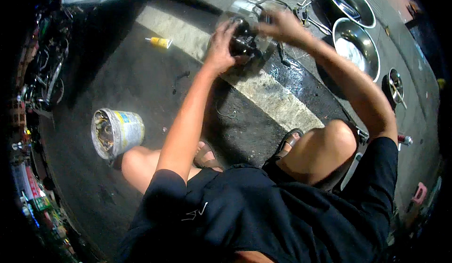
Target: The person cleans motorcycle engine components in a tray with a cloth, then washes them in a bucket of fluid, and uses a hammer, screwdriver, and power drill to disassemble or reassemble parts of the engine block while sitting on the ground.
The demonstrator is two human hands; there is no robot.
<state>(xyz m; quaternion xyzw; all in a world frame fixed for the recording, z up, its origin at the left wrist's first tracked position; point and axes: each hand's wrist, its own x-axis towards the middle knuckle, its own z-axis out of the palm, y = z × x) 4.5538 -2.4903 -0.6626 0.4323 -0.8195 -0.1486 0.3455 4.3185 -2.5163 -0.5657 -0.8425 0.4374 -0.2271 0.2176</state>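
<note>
Ground, dark, with pale painted stripe [278, 100]. Basin [368, 36], steel, at right. Bucket [130, 130], plastic, at left. Part [243, 40], glossy black, rounded, over the stripe between the hands; presumably stiff, weighty, slick; best gripped around its body from both sides. Left hand [220, 46]: thumb and fingers spread around its left side. Right hand [285, 26]: blurred, at its right; grip cannot be told. Tube [162, 42]: yellow, on the ground.

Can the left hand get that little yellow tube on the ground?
Probably yes, once the left hand leaves the black part: only flat ground shows on the way to the yellow tube.
</note>
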